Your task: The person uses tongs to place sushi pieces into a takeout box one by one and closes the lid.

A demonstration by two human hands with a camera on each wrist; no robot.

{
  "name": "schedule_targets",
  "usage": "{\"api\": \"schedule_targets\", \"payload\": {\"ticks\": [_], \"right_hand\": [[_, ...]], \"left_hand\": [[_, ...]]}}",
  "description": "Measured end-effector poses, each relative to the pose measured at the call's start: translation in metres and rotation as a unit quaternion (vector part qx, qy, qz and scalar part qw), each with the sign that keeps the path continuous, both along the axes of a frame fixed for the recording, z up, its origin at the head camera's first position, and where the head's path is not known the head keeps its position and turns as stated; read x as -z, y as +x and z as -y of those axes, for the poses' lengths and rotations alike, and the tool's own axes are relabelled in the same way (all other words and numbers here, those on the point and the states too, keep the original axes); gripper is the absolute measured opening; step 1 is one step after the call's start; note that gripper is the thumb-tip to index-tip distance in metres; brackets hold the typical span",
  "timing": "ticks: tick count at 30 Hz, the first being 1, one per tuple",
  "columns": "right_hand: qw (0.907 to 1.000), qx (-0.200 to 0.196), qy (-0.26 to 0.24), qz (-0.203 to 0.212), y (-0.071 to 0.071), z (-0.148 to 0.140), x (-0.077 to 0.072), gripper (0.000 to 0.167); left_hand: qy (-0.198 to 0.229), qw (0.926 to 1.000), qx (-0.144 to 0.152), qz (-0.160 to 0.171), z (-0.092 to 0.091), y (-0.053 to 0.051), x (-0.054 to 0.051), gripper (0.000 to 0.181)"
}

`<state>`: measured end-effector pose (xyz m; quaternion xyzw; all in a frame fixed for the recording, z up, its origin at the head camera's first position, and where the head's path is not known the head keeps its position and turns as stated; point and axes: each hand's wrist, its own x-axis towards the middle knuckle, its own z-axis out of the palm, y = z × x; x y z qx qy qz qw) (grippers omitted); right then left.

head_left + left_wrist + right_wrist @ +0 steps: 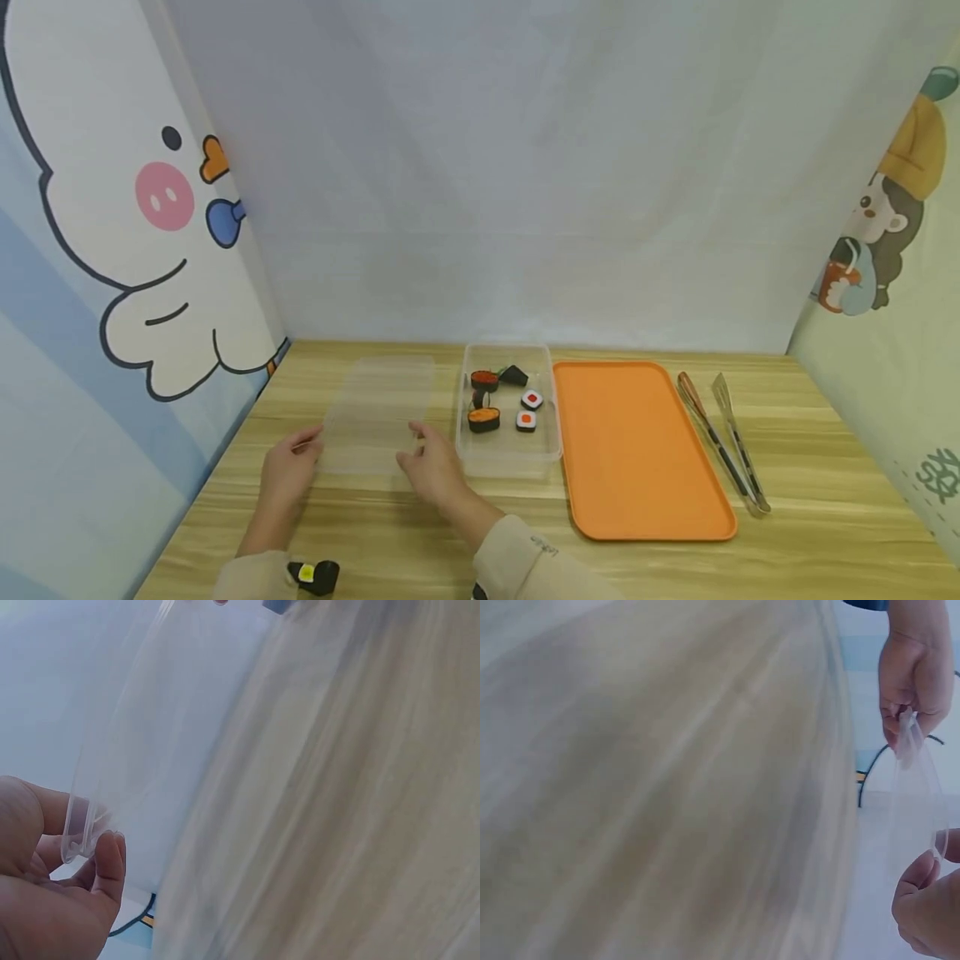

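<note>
A clear plastic lid [381,408] is held between both hands, above the table at left of centre. My left hand [288,471] grips its left edge; the left wrist view shows the fingers and thumb of that hand [64,889] on either side of the rim. With thumb and fingers my right hand [438,477] pinches the lid's opposite edge, as the right wrist view shows on the lid [915,799]. Just right of that hand stands a clear plastic box [487,457] with several toy sushi pieces, among them an orange-topped one [483,419] and a red-topped one [484,381].
An orange tray [637,450] lies right of the box. Beyond it are metal tongs [738,442] with their arms spread. A wall rises behind the wooden table [817,467], with printed side walls left and right. A black strap device [318,577] sits at my left wrist.
</note>
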<state>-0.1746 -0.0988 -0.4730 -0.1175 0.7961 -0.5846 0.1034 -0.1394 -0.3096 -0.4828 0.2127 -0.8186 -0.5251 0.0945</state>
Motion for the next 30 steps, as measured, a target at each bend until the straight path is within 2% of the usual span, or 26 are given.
{"api": "schedule_targets", "payload": {"ticks": [4,8,12,15,18,22,26,30], "right_hand": [[0.9998,-0.017,0.000,-0.009,-0.002,-0.011,-0.019,0.048],[0.9996,-0.023,0.006,-0.014,-0.006,-0.028,-0.035,0.048],[0.9997,-0.025,-0.004,-0.002,-0.010,-0.050,-0.042,0.047],[0.9997,-0.025,-0.006,-0.002,-0.012,-0.068,-0.044,0.047],[0.9996,-0.027,-0.001,-0.004,-0.012,-0.085,-0.044,0.048],[0.9990,-0.044,0.008,-0.008,-0.009,-0.109,-0.044,0.051],[0.9978,-0.065,-0.006,-0.001,-0.010,-0.132,-0.048,0.056],[0.9974,-0.068,-0.025,0.006,-0.019,-0.152,-0.054,0.053]], "left_hand": [[0.011,0.9998,0.009,-0.014,-0.004,-0.002,-0.010,0.038],[0.040,0.9980,0.040,-0.028,-0.012,-0.005,-0.023,0.042],[0.075,0.9928,0.081,-0.046,-0.024,-0.012,-0.036,0.046],[0.087,0.9892,0.102,-0.059,-0.035,-0.019,-0.042,0.047],[0.093,0.9871,0.113,-0.065,-0.045,-0.026,-0.044,0.046],[0.099,0.9848,0.126,-0.066,-0.057,-0.036,-0.042,0.044],[0.114,0.9799,0.147,-0.071,-0.070,-0.038,-0.039,0.042],[0.132,0.9743,0.161,-0.086,-0.085,-0.039,-0.039,0.040]]}}
